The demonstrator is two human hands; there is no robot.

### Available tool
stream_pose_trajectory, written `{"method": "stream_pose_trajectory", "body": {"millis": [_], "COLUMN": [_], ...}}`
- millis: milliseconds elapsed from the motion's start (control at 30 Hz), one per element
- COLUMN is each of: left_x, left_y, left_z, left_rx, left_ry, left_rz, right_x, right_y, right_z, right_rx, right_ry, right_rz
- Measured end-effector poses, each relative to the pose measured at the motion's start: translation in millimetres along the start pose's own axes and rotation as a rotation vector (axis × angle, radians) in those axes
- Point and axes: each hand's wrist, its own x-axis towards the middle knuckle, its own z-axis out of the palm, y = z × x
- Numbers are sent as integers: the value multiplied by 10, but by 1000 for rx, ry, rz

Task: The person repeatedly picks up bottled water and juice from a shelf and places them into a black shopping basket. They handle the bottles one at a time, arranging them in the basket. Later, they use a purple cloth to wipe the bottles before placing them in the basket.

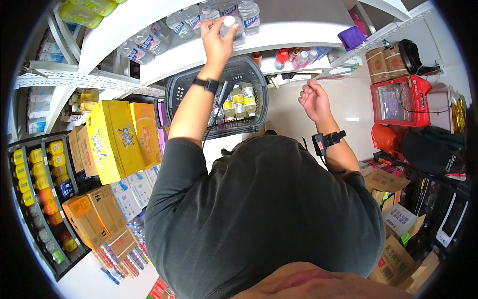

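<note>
My left hand reaches over the white shelf, thumb and fingers around the upper part of a clear plastic bottle with a white cap. Beside and behind it stand several similar labelled bottles. Under my left forearm is a dark grey plastic basket. Inside it lie several pale yellow-green drink bottles and, partly covered by my arm, some clear-wrapped items. Off to the right of the basket, my right hand hangs in the air with its fingers curled and nothing visible in it.
Yellow cartons and brown cardboard boxes are stacked at left, near a black rack of bottles. A purple cloth lies on the shelf's right end. At right stand a red box and opened cartons.
</note>
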Motion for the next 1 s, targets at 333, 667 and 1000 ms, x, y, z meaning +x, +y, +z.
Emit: {"method": "stream_pose_trajectory", "body": {"millis": [333, 667, 1000], "left_x": [-1058, -2077, -2086], "left_y": [321, 291, 121], "left_z": [-1417, -2320, -2194], "left_rx": [-1469, -1553, -1535], "left_ry": [91, 351, 315], "left_rz": [-665, -1004, -1039], "right_x": [1735, 2871, 1835], "right_y": [169, 473, 232], "right_z": [899, 1503, 903], "right_rx": [-798, -1209, -455], "right_ry": [52, 321, -162], "right_rz": [-413, -781, -443]}}
